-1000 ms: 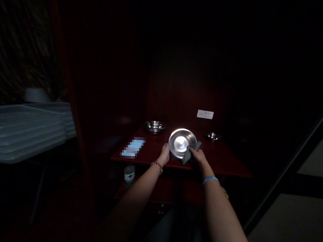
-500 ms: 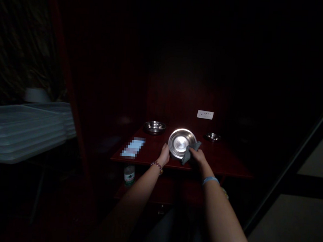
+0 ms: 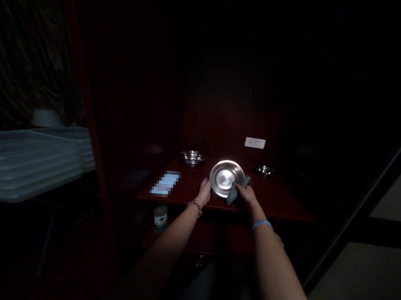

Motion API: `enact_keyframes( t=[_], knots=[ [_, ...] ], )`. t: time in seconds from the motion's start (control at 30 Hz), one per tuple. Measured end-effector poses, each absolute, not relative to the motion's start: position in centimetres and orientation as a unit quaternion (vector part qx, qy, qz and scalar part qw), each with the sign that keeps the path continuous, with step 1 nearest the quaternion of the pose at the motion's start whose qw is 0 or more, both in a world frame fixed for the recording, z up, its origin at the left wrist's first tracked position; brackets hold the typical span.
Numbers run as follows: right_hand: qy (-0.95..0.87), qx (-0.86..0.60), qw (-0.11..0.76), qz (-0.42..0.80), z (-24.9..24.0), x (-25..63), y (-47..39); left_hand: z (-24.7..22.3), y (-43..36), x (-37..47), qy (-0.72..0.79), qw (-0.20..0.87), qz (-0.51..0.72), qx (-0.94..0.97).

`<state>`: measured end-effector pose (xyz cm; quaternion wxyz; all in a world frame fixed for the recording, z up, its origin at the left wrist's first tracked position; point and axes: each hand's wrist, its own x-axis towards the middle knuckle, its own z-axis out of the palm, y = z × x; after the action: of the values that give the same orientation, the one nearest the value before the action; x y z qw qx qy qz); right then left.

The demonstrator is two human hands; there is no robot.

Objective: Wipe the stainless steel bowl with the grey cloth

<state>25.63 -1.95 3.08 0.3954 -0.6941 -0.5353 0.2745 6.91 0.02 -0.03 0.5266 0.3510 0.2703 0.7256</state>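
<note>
A shiny metal bowl (image 3: 224,176) is held tilted above the front part of a dark red shelf (image 3: 188,185), its inside facing me. My left hand (image 3: 204,192) grips the bowl's left edge; its fingers go behind the bowl. A grey cloth (image 3: 232,192) is pinched in my right hand (image 3: 246,193) and lies over the bowl's lower right rim. Farther back to the left sit metal bowls (image 3: 192,157) that look stacked. One smaller metal bowl (image 3: 264,170) rests on the right part of the shelf.
A pixelated bright flat object (image 3: 166,183) lies at the shelf's left front. Below stands a bottle (image 3: 160,217) with a green and white label. A white socket plate (image 3: 255,143) is on the back panel. Stacked translucent trays (image 3: 30,162) stand at the far left, under a pale bowl-like item (image 3: 47,118).
Almost nothing differs. The bowl, the cloth and the view have shifted very slightly, with both hands still in the same hold.
</note>
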Motion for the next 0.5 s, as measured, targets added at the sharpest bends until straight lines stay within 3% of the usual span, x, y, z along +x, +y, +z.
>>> enact_keyframes(
  t=[0.5],
  knots=[
    [-0.541,-0.702,0.380,0.266,3.26,25.68,-2.12,-0.28,0.21,6.90,0.274,0.525,0.723,0.356]
  ],
)
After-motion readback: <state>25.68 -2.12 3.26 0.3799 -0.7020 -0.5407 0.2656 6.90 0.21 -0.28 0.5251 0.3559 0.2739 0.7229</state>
